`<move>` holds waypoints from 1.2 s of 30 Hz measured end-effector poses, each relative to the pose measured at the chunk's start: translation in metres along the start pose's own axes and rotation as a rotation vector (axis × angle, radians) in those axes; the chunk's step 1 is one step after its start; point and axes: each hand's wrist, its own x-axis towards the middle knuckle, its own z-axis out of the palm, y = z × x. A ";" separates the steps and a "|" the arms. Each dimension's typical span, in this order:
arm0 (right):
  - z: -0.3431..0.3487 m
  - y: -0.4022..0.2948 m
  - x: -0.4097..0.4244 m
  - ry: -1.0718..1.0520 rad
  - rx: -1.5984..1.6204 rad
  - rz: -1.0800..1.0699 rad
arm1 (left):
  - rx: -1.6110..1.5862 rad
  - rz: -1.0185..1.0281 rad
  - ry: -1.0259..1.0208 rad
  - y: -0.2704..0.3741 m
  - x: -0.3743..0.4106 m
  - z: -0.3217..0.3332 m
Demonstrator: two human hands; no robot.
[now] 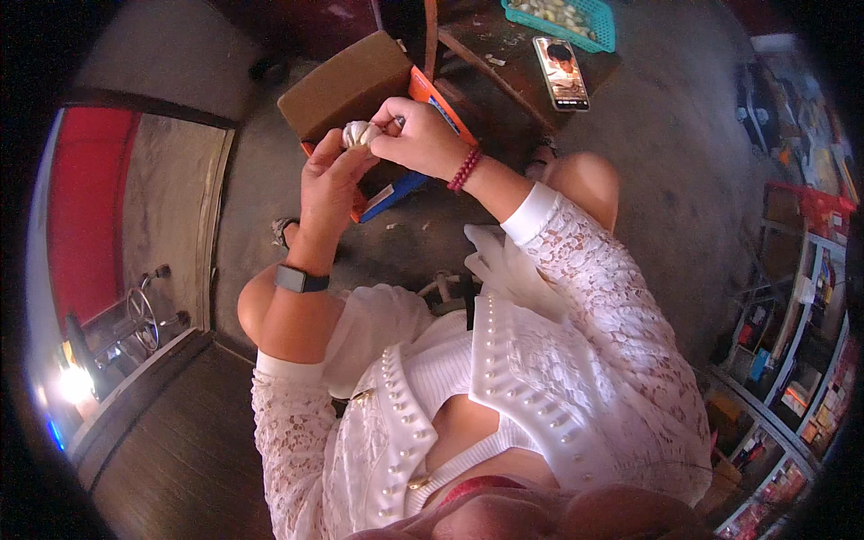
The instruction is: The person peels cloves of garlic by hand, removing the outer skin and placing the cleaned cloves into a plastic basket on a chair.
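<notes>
A whitish garlic bulb (pixel 359 133) is held up between my two hands, over an open cardboard box (pixel 347 84). My left hand (pixel 329 172) grips the bulb's left and lower side between thumb and fingers. From the right, my right hand (pixel 422 140) pinches the bulb with thumb and index finger, the other fingers curled. The wrists hide part of the box, whose brown inner flap stands up at the back and whose orange and blue sides show around my hands. What lies inside the box cannot be made out.
A teal plastic basket (pixel 605 30) with peeled garlic cloves (pixel 557 15) sits on a low dark table (pixel 486 40). Beside it lies a phone (pixel 561 74) with a lit screen. Metal shelves (pixel 776 412) with goods line the right; a doorway frame (pixel 219 175) stands left.
</notes>
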 end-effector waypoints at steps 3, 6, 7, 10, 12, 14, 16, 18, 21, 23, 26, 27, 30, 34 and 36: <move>-0.002 0.005 0.003 -0.036 -0.014 0.015 | 0.028 0.007 -0.048 -0.001 -0.001 -0.004; -0.007 0.000 0.002 -0.115 0.170 0.234 | 0.078 -0.024 -0.048 0.001 -0.001 -0.005; -0.009 -0.002 0.002 -0.143 0.249 0.322 | 0.068 -0.037 -0.026 0.001 -0.001 -0.004; -0.007 0.001 0.002 -0.150 0.342 0.354 | 0.060 -0.068 0.012 0.002 -0.002 -0.002; -0.008 0.001 0.003 -0.167 0.346 0.386 | 0.082 -0.078 0.002 0.002 -0.001 -0.006; -0.008 0.002 0.004 -0.195 0.372 0.415 | 0.041 -0.069 -0.027 0.001 -0.002 -0.006; -0.007 0.004 0.005 -0.226 0.374 0.431 | 0.031 -0.081 -0.055 0.002 -0.002 -0.009; -0.008 0.004 0.005 -0.253 0.383 0.446 | 0.050 -0.116 -0.083 0.004 0.000 -0.010; -0.010 0.005 0.004 -0.280 0.397 0.457 | 0.020 -0.138 -0.029 0.005 -0.006 -0.002; -0.009 0.005 0.003 -0.289 0.392 0.450 | 0.071 -0.141 -0.028 0.001 -0.005 -0.008; -0.009 0.004 0.004 -0.317 0.420 0.457 | 0.094 -0.132 -0.027 -0.003 -0.005 -0.018; -0.010 0.003 0.004 -0.317 0.428 0.464 | 0.091 -0.130 -0.031 -0.003 -0.004 -0.016; -0.012 0.002 0.003 -0.323 0.437 0.476 | 0.149 -0.142 0.025 -0.001 -0.006 -0.009; -0.012 0.003 0.004 -0.336 0.462 0.485 | 0.167 -0.156 0.052 0.001 -0.007 -0.008; -0.014 0.005 0.005 -0.342 0.498 0.496 | 0.157 -0.167 0.061 0.004 -0.007 -0.004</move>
